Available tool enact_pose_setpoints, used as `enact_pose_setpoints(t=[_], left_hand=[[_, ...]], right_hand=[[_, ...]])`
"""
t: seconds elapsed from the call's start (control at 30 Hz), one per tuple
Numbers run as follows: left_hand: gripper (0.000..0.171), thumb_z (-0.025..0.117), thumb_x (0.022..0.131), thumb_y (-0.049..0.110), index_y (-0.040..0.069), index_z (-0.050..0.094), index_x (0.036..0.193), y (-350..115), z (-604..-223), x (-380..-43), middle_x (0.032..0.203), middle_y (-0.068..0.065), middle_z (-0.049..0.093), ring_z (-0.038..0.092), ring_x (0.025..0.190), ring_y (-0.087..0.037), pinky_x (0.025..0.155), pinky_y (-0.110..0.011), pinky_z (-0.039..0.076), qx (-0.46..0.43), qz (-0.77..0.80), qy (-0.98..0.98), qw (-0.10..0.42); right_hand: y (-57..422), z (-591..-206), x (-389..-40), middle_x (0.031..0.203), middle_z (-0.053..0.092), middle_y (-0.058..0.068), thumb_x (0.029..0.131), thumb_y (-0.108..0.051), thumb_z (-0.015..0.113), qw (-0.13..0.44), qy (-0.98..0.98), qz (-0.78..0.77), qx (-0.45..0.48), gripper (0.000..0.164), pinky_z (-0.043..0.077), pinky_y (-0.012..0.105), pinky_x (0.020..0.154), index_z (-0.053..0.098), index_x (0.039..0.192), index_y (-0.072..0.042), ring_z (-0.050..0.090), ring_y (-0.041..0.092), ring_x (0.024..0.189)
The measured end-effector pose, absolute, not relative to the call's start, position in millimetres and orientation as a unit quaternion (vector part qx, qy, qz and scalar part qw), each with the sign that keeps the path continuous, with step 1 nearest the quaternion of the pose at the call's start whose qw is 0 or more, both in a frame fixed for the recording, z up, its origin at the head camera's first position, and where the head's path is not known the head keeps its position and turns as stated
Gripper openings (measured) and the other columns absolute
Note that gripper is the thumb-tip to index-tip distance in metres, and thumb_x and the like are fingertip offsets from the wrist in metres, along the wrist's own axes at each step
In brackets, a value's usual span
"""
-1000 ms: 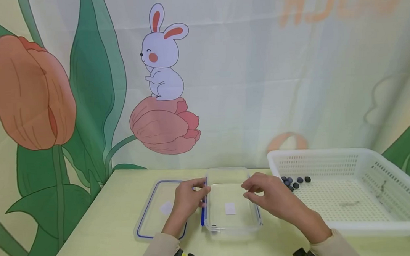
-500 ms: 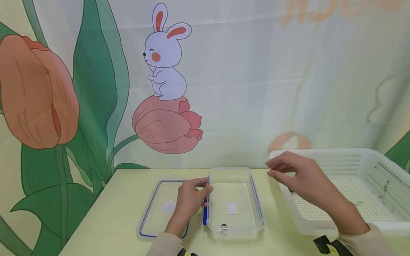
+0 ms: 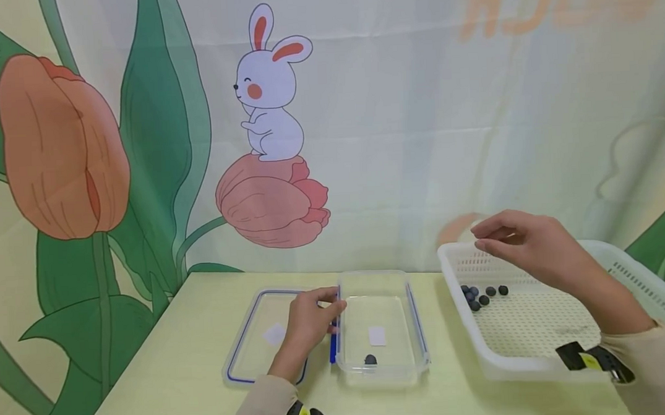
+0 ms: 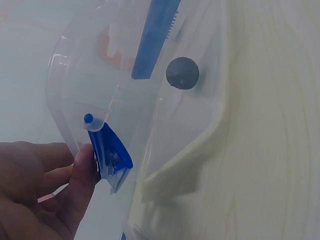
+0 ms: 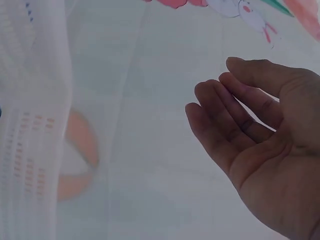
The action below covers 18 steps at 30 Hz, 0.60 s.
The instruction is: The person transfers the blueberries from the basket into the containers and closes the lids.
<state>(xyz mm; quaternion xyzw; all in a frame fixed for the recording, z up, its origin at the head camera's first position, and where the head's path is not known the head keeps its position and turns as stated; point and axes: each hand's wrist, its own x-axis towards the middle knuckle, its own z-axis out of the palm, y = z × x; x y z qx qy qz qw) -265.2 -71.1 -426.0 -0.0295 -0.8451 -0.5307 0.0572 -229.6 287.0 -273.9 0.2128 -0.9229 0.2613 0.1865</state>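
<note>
A clear plastic food container with blue side latches stands on the table in the head view. My left hand pinches its left wall near the far corner, thumb at the rim; the left wrist view has that hand beside a blue latch. One blueberry lies inside, near the front wall, and shows as a dark ball in the left wrist view. Fingers loosely bent and nothing between them, my right hand hovers over the white basket. Several blueberries lie in the basket's left part.
Left of the container lies its clear lid with a blue seal, partly behind my left hand. The basket's raised, slotted walls stand at the right of the table. A printed curtain hangs behind the table's back edge.
My right hand has moved from above the container to the right and up, over the basket. The blueberry in the container has shifted right along the front wall. My left hand keeps its grip.
</note>
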Motion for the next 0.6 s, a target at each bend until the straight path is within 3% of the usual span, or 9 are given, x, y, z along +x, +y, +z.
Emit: enact_pose_setpoints(t=[0.17,0.6], left_hand=[[0.039,0.077,0.099,0.011,0.001,0.071,0.136,-72.6,-425.8,-266.7,0.114,-0.013,0.072,0.066,0.06,-0.012,0.061,-0.034,0.064,-0.035,-0.536,-0.842,0.058],[0.04,0.077,0.099,0.012,0.002,0.071,0.137,-72.8,-425.8,-266.0,0.114,-0.012,0.071,0.066,0.058,-0.012,0.06,-0.035,0.063,-0.032,-0.533,-0.844,0.054]], right_hand=[[306.0,-272.3,-247.7,0.11,0.076,0.006,0.102,-0.021,0.075,0.135,-0.936,0.268,0.182,0.025,0.055,0.019,0.078,0.075,0.122,-0.008,0.072,0.035,0.104],[343.8,-311.1,-292.4,0.106,0.076,0.004,0.102,-0.021,0.076,0.067,-0.947,0.268,0.162,0.025,0.056,0.034,0.08,0.075,0.118,-0.002,0.07,0.023,0.099]])
